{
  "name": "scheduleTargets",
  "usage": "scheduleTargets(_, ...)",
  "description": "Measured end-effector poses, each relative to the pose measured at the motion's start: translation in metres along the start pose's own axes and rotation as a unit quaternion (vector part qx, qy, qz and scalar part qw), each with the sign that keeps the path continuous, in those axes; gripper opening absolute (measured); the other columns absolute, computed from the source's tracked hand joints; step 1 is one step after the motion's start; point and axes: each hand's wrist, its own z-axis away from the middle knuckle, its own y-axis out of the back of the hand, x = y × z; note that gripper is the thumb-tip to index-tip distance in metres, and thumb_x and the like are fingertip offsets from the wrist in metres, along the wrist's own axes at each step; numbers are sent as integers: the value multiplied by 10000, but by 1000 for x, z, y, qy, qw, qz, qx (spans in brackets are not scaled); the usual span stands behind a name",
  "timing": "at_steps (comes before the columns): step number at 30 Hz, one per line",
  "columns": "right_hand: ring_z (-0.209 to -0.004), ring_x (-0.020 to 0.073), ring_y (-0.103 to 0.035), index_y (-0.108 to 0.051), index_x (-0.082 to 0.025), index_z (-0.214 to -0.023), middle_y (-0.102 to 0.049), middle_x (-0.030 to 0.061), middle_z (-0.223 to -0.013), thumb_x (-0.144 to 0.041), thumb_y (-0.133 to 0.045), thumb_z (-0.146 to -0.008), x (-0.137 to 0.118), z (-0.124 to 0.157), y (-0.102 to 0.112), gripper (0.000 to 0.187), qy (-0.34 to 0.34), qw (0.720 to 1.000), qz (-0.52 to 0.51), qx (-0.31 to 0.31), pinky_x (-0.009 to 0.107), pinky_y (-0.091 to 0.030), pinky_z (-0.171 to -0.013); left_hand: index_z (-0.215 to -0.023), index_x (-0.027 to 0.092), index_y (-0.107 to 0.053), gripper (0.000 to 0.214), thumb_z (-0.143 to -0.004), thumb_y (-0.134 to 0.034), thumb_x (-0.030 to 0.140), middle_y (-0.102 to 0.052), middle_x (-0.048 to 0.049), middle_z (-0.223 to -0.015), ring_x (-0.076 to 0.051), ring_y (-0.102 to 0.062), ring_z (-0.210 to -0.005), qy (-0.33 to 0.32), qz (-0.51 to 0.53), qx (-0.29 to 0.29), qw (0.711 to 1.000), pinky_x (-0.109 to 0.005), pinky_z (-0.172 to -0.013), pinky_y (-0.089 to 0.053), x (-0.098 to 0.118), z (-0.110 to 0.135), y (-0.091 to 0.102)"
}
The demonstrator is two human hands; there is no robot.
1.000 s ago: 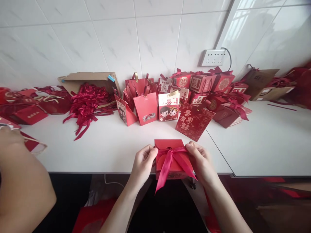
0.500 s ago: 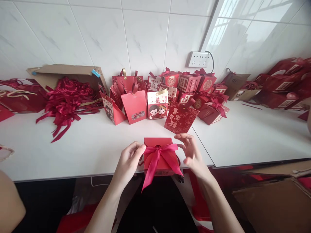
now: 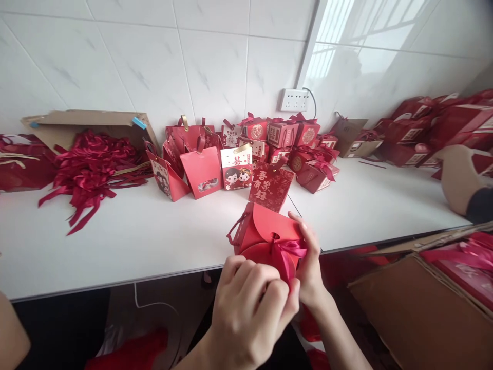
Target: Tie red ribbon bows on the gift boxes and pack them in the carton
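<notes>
A red gift box [image 3: 269, 221] with a rope handle on its left is tilted near the front edge of the table. A pink satin ribbon bow [image 3: 287, 252] lies on its folded lid, by the round hole. My right hand [image 3: 310, 259] grips the box along its right side, thumb and fingers against it. In front of the box my left hand [image 3: 252, 303] is closed, knuckles up, its fingertips at a tail of the ribbon. The left hand covers the lower front of the box.
Finished-looking red boxes [image 3: 316, 174] and bags stand along the back of the white table [image 3: 154, 241]. Ribbons [image 3: 90, 169] spill from a cardboard box [image 3: 111, 118] at left. A cardboard carton [image 3: 416, 298] stands at lower right. Another person's arm [image 3: 458, 180] rests at right.
The box has turned and tilted. My left hand has moved from its left side to the ribbon tail in front. My right hand has closed on its right side. The view has shifted right.
</notes>
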Motion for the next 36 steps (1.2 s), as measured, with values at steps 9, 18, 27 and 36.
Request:
scheduleTargets(9,-1118,333,-581,-480,-245,-1259,-586,109,-1221,-569,-678,-703,-21,14,82,673,-362,915,-87,154,515,-514,-913,-645,198,-454,233,-847,-569,218,-494,49,-565,-105,-482,-517,206,-69,-10,976,-235,-545,-359,-48,-33,-9)
scheduleTargets(18,-1091,267,-624,-594,-244,-1118,-657,58,-1202,-635,-482,-822,-74,26,179,503,-529,651,-483,251,462,-541,-891,-904,179,-556,101,-865,-494,249,-641,-63,-930,-225,-607,-905,-31,178,-262,948,-358,-815,-484,33,-38,-132)
scheduleTargets(27,-1056,281,-641,-636,-232,-978,-723,52,-959,-615,-590,-749,-132,69,220,449,-510,685,-384,350,469,-546,-873,-1247,179,-413,334,-915,-405,212,-553,-147,-1263,-240,-512,-1212,-110,385,-110,910,-404,-962,-439,123,-24,-155)
scheduleTargets(36,-1366,361,-296,-439,-207,-1273,-372,175,-1409,-526,-808,-523,-208,114,363,894,-197,679,634,315,502,-320,-1103,-1169,167,-513,291,-895,-421,199,-590,-131,-1263,-256,-542,-1181,-188,339,-191,902,-407,-996,-341,152,-14,-170)
